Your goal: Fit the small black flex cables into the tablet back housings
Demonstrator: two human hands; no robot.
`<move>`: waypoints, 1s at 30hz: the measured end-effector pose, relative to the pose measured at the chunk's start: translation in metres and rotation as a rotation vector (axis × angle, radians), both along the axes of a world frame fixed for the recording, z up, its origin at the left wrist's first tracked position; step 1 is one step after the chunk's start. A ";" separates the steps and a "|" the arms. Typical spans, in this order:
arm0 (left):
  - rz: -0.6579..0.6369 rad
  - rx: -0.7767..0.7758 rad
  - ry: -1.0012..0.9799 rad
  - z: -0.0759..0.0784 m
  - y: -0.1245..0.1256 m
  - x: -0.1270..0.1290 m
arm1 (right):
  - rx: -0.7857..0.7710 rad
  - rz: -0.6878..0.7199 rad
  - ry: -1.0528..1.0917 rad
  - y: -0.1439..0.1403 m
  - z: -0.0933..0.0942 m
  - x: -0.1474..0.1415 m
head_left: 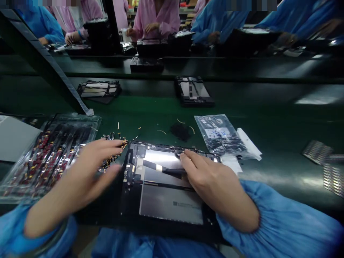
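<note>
An opened tablet (172, 200) lies in front of me, its inside facing up, with silvery battery panels and a dark ribbon cable across them. My right hand (212, 175) rests over its upper right part, fingertips bent together at the top edge. A dark tapered object (173, 172) runs under that hand; I cannot make out its kind. My left hand (91, 168), slightly blurred, hovers left of the tablet with thumb and fingers apart. Its fingertips are at a pile of small black-and-gold parts (109, 162), which they partly cover.
A clear plastic tray (88, 125) of small parts is at left. Beyond the tablet lie a dark heap of bits (180, 132) and a plastic bag (220, 134). Two opened tablets (100, 89) lie further back. Metallic strips (318, 152) sit at right. Co-workers (157, 21) sit opposite.
</note>
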State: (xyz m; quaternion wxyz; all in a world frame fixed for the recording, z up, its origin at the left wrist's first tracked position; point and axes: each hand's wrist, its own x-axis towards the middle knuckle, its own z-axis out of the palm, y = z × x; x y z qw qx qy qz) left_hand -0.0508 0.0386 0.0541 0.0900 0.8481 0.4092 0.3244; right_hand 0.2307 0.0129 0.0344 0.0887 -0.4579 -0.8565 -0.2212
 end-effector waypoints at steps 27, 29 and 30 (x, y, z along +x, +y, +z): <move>-0.554 0.054 0.477 -0.030 0.048 0.092 | -0.124 0.120 0.164 -0.009 0.000 0.041; -0.552 0.071 0.497 -0.030 0.047 0.092 | -0.080 0.117 0.139 -0.007 0.000 0.041; -0.549 0.077 0.506 -0.030 0.047 0.092 | -0.055 0.116 0.130 -0.006 -0.001 0.041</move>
